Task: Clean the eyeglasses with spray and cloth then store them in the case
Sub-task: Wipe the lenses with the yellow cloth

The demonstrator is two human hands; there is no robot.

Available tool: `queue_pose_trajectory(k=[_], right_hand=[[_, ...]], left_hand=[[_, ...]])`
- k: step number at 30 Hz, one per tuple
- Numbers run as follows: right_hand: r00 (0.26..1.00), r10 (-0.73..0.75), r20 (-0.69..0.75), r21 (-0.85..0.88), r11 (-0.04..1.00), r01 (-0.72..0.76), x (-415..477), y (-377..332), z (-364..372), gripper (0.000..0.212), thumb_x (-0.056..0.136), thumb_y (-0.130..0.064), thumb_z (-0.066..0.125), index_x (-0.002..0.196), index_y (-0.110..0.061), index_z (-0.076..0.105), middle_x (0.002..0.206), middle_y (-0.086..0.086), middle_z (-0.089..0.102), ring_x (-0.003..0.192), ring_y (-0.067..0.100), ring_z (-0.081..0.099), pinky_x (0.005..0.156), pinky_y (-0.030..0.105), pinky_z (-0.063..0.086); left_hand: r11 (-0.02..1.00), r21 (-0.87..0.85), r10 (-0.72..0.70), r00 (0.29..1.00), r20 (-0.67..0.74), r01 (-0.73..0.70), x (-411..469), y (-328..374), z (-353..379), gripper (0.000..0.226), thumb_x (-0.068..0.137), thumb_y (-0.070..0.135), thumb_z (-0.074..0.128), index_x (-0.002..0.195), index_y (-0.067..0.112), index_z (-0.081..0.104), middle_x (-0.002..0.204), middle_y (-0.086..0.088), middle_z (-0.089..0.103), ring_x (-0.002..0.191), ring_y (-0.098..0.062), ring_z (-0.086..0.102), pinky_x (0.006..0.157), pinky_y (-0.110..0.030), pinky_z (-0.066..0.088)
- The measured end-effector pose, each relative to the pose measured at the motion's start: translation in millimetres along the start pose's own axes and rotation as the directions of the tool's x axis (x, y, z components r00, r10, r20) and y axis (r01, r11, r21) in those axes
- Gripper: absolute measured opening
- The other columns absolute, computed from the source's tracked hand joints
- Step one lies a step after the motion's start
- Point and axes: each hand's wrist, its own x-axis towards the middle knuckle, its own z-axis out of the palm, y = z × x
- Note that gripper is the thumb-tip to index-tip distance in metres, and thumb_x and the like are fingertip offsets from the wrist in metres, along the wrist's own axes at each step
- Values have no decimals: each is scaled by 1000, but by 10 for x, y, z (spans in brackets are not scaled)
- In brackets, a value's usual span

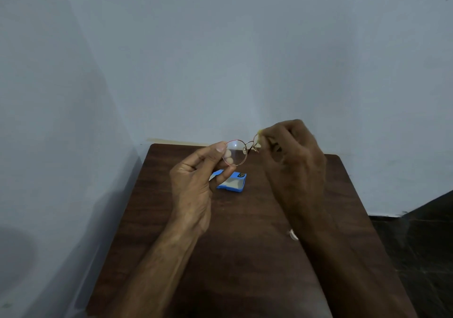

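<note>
Both hands hold the eyeglasses up above the counter, mid-frame.

The left hand pinches the rim of the lens on the frame's left side, its grip clamped there between thumb and fingertips. The right hand has its grip closed on a yellow cloth, which is pressed to the other lens. Below the glasses, a flat blue object lies on the dark wood. A small pale item shows beside the right forearm, too small to identify.
</note>
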Motion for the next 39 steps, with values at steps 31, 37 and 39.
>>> queue_pose_trajectory(k=[31,37,39], right_hand=[[999,25,36,-31,999,-24,147,-40,47,8,90,-6,71,91,-12,74,98,3,69,84,25,63,68,40,51],[987,-121,107,6,993,121,113,-132,63,7,95,-8,69,97,-11,75,103,2,70,87,23,62,71,39,52],[997,-49,55,0,999,49,169,-43,48,7,94,-8,69,96,-13,74,103,1,69,87,24,63,71,39,52]], left_hand=[[996,-36,-83,994,69,85,124,98,-120,18,84,21,78,98,12,85,88,-6,77,78,-12,72,73,-25,62],[997,-23,-68,994,83,70,164,139,-133,18,84,21,78,97,12,85,87,-6,76,78,-12,71,73,-25,62],[998,-18,-66,993,94,68,164,135,-118,19,83,23,78,98,12,85,88,-7,75,78,-13,71,73,-25,62]])
